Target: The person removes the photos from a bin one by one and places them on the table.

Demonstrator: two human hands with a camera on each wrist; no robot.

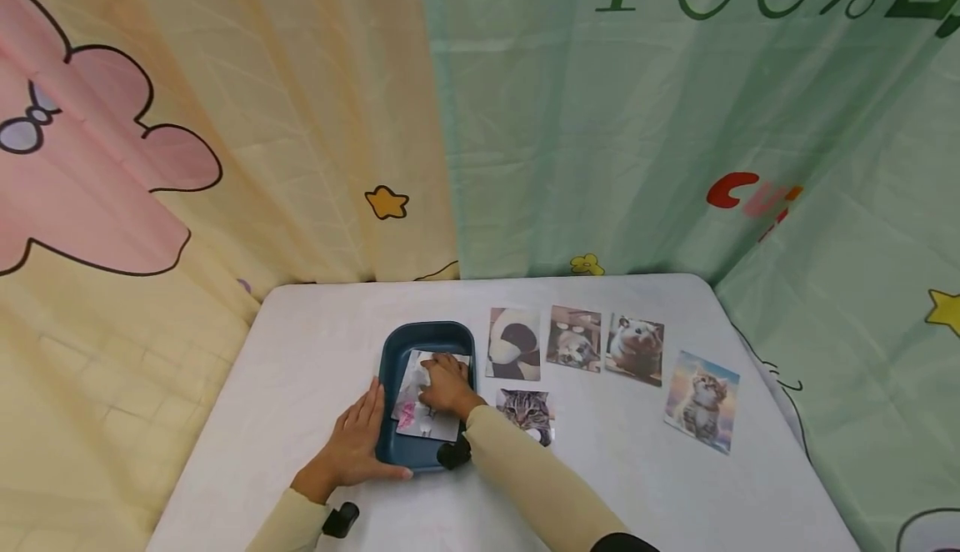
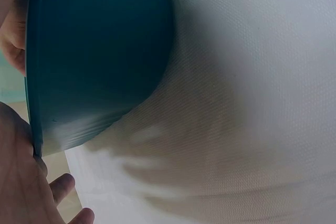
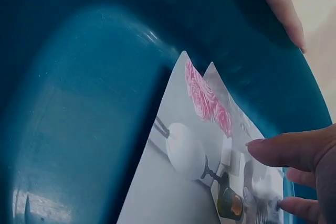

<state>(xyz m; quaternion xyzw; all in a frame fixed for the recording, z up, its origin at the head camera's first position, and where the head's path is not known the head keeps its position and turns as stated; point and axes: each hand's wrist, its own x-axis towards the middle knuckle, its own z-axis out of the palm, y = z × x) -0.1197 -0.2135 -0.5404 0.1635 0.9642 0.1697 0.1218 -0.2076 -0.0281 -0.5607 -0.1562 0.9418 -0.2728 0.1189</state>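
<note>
A dark blue tray (image 1: 431, 333) holds overlapping photo cards (image 1: 423, 427). The upper card, with pink roses and a white round shape (image 3: 185, 150), partly covers another. Over the cards' upper right part lies my right hand (image 1: 448, 385). Its thumb (image 3: 268, 150) touches the printed face, and the other fingertips are spread near the card's edge, partly hidden. My left hand (image 1: 360, 444) rests against the tray's left side, fingers extended along the rim and thumb stretched past the near left corner. From the left wrist, the tray's outer wall (image 2: 100, 40) shows beside that hand.
Right of the tray on the white table (image 1: 600, 485) lie a black-and-white picture card (image 1: 513, 343), two animal cards (image 1: 573, 338) (image 1: 634, 348), and a kitten card (image 1: 702, 402) farther right. A tabby cat card (image 1: 525, 412) is partly under the right forearm. Curtains (image 1: 585, 135) surround the table.
</note>
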